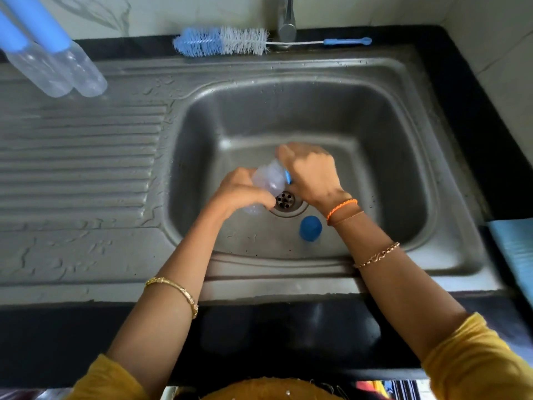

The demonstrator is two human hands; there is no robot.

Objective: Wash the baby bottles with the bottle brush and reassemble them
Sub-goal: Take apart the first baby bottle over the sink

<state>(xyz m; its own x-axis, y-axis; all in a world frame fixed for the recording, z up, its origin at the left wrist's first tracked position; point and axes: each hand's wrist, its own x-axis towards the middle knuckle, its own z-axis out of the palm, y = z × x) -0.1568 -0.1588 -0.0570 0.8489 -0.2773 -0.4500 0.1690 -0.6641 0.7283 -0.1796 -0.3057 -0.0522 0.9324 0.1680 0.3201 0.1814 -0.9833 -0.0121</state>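
At the far left, over the ribbed drainboard, two clear baby bottles with blue tops are seen; whether they stand on the steel or are already washed cannot be told. The bottle brush, with blue and white bristles on a wire stem and a blue handle, lies untouched on the far ledge of the sink, just left of the tap. From this it is judged that the task is at an early stage: scrubbing appears not to have begun on the bottle in hand, no water is seen running, and reassembly is left to be done.

Over the basin, just above the drain, a clear bottle is held tilted, its base toward the near left. The left hand is curled round the bottle's body, the fingers wrapped beneath it. The plastic looks faintly cloudy and bluish, and is blurred; what it contains cannot be made out. At its far-right end a blue collar is gripped by the right hand, whose fingers are closed over the top, so the teat is hidden. The grip suggests that the collar is being twisted, probably off, though the direction cannot be told.

Nearer and to the right, a blue cap lies on the basin floor, apart from the bottle.
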